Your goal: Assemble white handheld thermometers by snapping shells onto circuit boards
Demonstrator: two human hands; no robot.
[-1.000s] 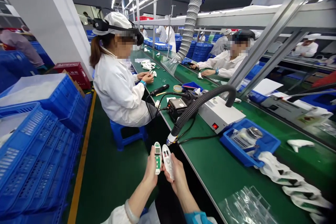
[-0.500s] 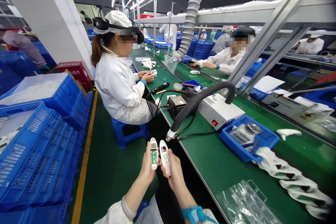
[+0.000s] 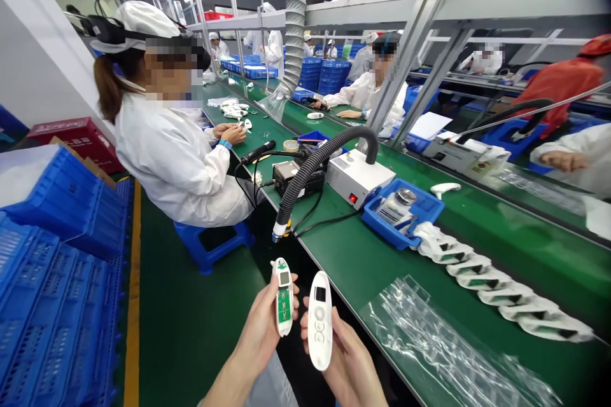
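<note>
My left hand [image 3: 265,315] is closed around a white device housing with a green circuit board [image 3: 284,305] and a small grey screen showing in it. Just to the right, my right hand [image 3: 347,350] grips a white oval front cover [image 3: 320,324] that has a dark window and round button shapes. The two pieces are held upright side by side, a small gap between them, in front of the bench edge. Fingers partly hide the edges of both pieces.
On the green bench [image 3: 344,248] lie clear plastic bags [image 3: 429,337], a row of white housings [image 3: 501,286], a blue tray [image 3: 405,210] and a white box [image 3: 360,175] with a black hose [image 3: 329,152]. Blue crates [image 3: 52,305] stand left. A co-worker [image 3: 167,140] sits ahead.
My hands have moved apart, the cover rightward and nearer the camera. The view has turned right, so the bench and co-worker appear further left. Both hands keep their pieces.
</note>
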